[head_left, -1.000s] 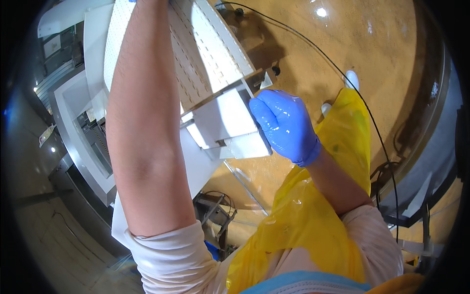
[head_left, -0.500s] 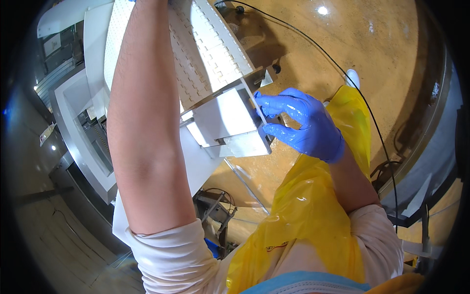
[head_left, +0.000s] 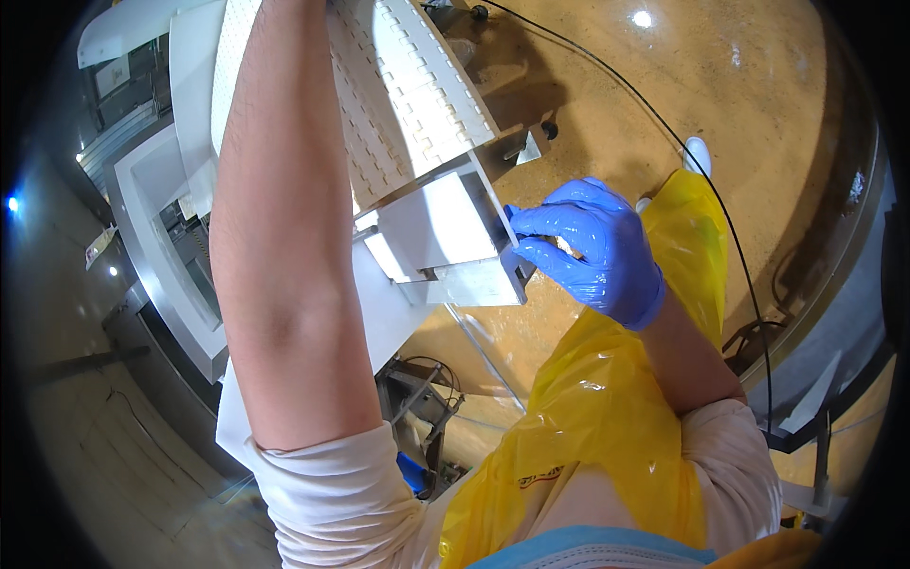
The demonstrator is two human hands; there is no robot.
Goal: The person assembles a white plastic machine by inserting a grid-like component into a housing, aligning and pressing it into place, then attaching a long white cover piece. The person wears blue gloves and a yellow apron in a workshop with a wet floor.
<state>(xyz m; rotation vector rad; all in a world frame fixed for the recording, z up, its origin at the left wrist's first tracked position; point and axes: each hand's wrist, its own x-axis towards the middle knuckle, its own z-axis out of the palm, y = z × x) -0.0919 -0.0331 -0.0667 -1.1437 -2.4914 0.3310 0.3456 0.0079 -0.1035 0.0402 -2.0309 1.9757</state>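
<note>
My right hand [head_left: 597, 251], in a wet blue glove, is at the outer side of the conveyor's end frame [head_left: 497, 213]. Its thumb and fingers come together in a pinch against the thin white side plate; what lies between the fingertips is hidden. My bare left arm reaches up across the white conveyor belt [head_left: 417, 85] and leaves the picture at the top, so the left hand is out of sight. Below the belt's end sits a pale flat panel [head_left: 436, 228] inside the frame.
A black cable [head_left: 654, 114] runs over the wet tan floor [head_left: 607, 57] on the right. My yellow apron [head_left: 597, 398] hangs below me, a white boot [head_left: 698, 155] beside it. Metal framework [head_left: 427, 398] stands under the conveyor. Grey steel equipment [head_left: 161, 256] lies left.
The fingers of my right hand have drawn closer together and shifted slightly right, from straddling the side plate to its outer side. The left arm stays stretched out, and the view has shifted slightly.
</note>
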